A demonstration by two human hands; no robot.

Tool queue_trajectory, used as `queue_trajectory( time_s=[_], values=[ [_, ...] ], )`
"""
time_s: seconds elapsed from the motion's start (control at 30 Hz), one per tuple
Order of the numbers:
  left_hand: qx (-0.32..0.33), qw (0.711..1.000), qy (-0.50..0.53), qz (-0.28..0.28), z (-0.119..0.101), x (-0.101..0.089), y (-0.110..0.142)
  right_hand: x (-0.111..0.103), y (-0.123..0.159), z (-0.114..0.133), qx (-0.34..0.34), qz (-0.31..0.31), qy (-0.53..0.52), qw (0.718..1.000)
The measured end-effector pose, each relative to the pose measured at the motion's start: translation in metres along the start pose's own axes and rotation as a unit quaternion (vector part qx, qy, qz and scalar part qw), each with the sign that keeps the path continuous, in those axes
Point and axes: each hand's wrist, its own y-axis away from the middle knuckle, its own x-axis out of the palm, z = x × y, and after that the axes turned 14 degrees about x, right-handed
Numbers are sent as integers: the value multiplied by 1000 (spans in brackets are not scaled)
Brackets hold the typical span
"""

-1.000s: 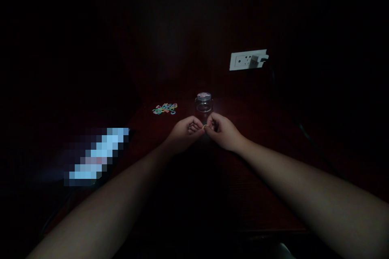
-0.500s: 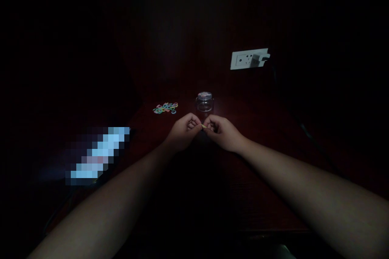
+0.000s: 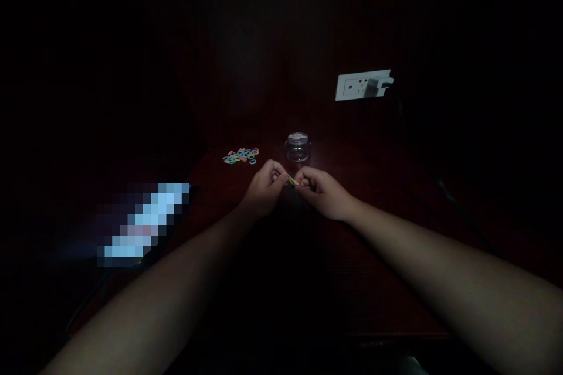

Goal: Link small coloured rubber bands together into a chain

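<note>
Between my two hands a small yellow hair tie (image 3: 291, 179) is drawn out into a narrow band. My left hand (image 3: 266, 186) pinches its upper left end between thumb and fingers. The lower right end is gripped by my right hand (image 3: 320, 190), whose other fingers are curled in. Just beyond the hands a clear jar (image 3: 298, 152) with a printed lid stands upright on the dark red table (image 3: 373, 187). To the left of the jar lies a loose pile of pastel hair ties (image 3: 240, 156), several colours mixed together.
A lit screen, blurred into blocks (image 3: 147, 222), lies at the left beside my left forearm. On the back wall is a white socket panel (image 3: 363, 85) with a plug in its right side. A dark cable (image 3: 446, 190) runs along the right.
My left hand has shifted slightly up and left, away from the right one. The yellow hair tie now shows longer and more stretched between them. The view has moved a little.
</note>
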Motion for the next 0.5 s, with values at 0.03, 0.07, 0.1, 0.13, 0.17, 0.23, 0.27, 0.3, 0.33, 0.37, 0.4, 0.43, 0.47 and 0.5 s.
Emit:
queue_trajectory(
  time_s=[0.03, 0.07, 0.1, 0.13, 0.17, 0.23, 0.27, 0.3, 0.33, 0.37, 0.4, 0.43, 0.47, 0.5],
  values=[
    [-3, 1000, 10, 0, 0, 0, 0, 0, 0, 0, 0, 1, 0, 1000],
    [-6, 1000, 23, 6, 0, 0, 0, 1, 0, 0, 1, 3, 0, 1000],
    [-11, 999, 41, 18, 0, 1, 0, 1, 0, 0, 1, 4, 0, 1000],
    [-15, 997, 61, 35, -1, 1, 0, 1, 1, 0, -1, 4, 0, 1000],
    [-19, 995, 82, 50, -2, 1, 1, 1, 1, -1, -6, -1, 2, 1000],
    [-23, 991, 110, 70, -3, 2, 1, 1, 1, -2, -19, -19, 9, 1000],
    [-24, 991, 114, 70, -4, 2, 0, 1, 0, -2, -24, -29, 13, 999],
    [-25, 991, 115, 68, -4, 2, 0, 0, 0, -3, -26, -39, 15, 999],
    [-25, 990, 118, 66, -5, 2, 0, 0, 0, -4, -25, -47, 15, 998],
    [-25, 990, 125, 66, -5, 2, 0, 0, -1, -4, -22, -52, 14, 998],
    [-25, 988, 135, 67, -5, 2, 0, -1, -1, -5, -19, -56, 14, 998],
    [-23, 986, 147, 70, -5, 2, 0, -1, -2, -6, -16, -60, 16, 998],
    [-21, 985, 154, 73, -5, 2, 0, -1, -2, -6, -13, -66, 20, 998],
    [-19, 985, 153, 76, -5, 2, 0, -2, -2, -6, -10, -72, 25, 997]
  ],
)
